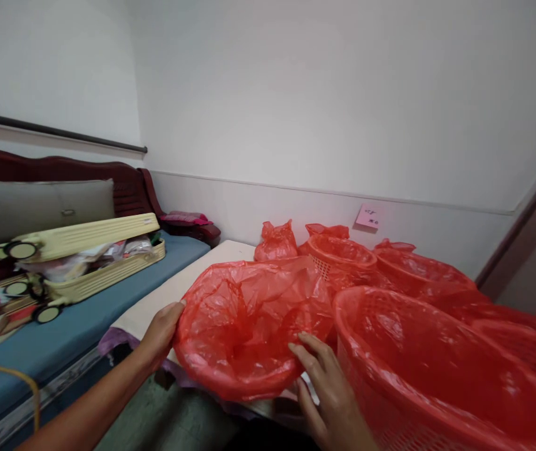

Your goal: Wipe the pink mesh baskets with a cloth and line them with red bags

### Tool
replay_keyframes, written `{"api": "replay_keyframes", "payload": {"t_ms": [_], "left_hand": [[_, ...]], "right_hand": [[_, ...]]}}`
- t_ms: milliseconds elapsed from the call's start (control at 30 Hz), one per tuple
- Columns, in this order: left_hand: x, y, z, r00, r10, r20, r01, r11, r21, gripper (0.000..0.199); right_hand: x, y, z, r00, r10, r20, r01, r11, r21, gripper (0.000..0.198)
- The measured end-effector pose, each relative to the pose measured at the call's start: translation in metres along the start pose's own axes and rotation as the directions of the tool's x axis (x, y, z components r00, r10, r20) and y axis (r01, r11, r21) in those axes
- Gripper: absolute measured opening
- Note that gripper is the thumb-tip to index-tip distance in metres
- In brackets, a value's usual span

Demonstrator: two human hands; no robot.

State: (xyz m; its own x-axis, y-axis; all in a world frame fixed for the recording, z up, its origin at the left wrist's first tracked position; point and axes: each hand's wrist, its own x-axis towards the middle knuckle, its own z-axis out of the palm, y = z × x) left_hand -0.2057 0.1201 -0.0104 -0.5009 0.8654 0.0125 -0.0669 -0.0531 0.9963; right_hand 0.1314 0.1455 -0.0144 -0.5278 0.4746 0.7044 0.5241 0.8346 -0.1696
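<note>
A basket lined with a red plastic bag (244, 326) is tilted toward me at the front of the cloth-covered surface. The bag is folded over its rim, and crumpled film lies inside. My left hand (163, 332) is closed on the left rim, its fingers partly hidden behind. At the right rim, my right hand (324, 385) touches the film with its fingers apart and stretched out. Beside that hand stands a larger red basket (437, 369), also lined with a red bag. A bit of white shows beneath the right fingers.
More red lined baskets (343, 250) and a knotted red bag (276, 243) stand along the wall. A pink note (367, 217) is stuck above them. To the left, an open yellow suitcase (94, 238) full of items lies on a blue bed (122, 294).
</note>
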Motion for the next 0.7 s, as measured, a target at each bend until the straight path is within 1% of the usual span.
{"api": "replay_keyframes", "payload": {"t_ms": [67,100,133,167,200,233,267,300,333,367,433,500,633,700], "left_hand": [[-0.014,-0.007,-0.004,1.000,0.002,-0.020,-0.002,0.999,-0.032,0.037],[-0.022,-0.010,-0.006,1.000,0.001,-0.029,-0.002,0.999,-0.049,0.036],[-0.029,-0.014,-0.007,0.999,0.002,-0.039,-0.005,0.998,-0.063,0.036],[-0.037,-0.017,-0.009,0.999,0.005,-0.049,-0.009,0.997,-0.077,0.036],[-0.044,-0.020,-0.010,0.998,0.005,-0.056,-0.010,0.996,-0.092,0.035],[-0.051,-0.022,-0.011,0.998,0.002,-0.060,-0.009,0.994,-0.110,0.035],[-0.056,-0.024,-0.011,0.998,-0.004,-0.064,-0.004,0.992,-0.129,0.035],[-0.061,-0.025,-0.011,0.998,-0.014,-0.066,0.004,0.990,-0.144,0.035],[-0.066,-0.025,-0.011,0.997,-0.026,-0.069,0.015,0.988,-0.155,0.037],[-0.069,-0.026,-0.011,0.997,-0.037,-0.073,0.025,0.987,-0.159,0.038],[-0.075,-0.026,-0.009,0.996,-0.044,-0.081,0.031,0.987,-0.157,0.040],[-0.081,-0.027,-0.007,0.995,-0.049,-0.082,0.035,0.984,-0.172,0.040],[-0.090,-0.039,-0.006,0.992,-0.056,-0.109,0.033,0.979,-0.202,0.044],[-0.096,-0.046,-0.007,0.988,-0.058,-0.140,0.030,0.981,-0.194,0.046]], "right_hand": [[-0.005,0.005,0.001,0.993,0.107,-0.049,-0.103,0.991,0.082,0.046],[-0.006,0.006,0.002,0.982,0.180,-0.058,-0.170,0.974,0.147,0.044],[-0.007,0.007,0.003,0.963,0.267,-0.048,-0.249,0.940,0.231,0.040],[-0.005,0.007,0.004,0.934,0.358,-0.017,-0.332,0.882,0.335,0.036],[-0.003,0.007,0.006,0.896,0.443,0.029,-0.408,0.795,0.448,0.033],[0.001,0.006,0.007,0.854,0.513,0.085,-0.470,0.691,0.549,0.032],[0.005,0.005,0.008,0.815,0.562,0.140,-0.513,0.587,0.627,0.033],[0.010,0.004,0.009,0.781,0.599,0.177,-0.538,0.502,0.677,0.035],[0.015,0.004,0.009,0.754,0.627,0.197,-0.553,0.445,0.704,0.037],[0.019,0.004,0.010,0.731,0.652,0.202,-0.566,0.413,0.714,0.040],[0.025,0.008,0.010,0.699,0.682,0.215,-0.598,0.393,0.698,0.046],[0.029,0.013,0.011,0.691,0.680,0.247,-0.639,0.415,0.647,0.050],[0.041,0.021,0.011,0.693,0.661,0.290,-0.712,0.561,0.422,0.047],[0.049,0.022,0.011,0.691,0.652,0.312,-0.722,0.606,0.332,0.040]]}}
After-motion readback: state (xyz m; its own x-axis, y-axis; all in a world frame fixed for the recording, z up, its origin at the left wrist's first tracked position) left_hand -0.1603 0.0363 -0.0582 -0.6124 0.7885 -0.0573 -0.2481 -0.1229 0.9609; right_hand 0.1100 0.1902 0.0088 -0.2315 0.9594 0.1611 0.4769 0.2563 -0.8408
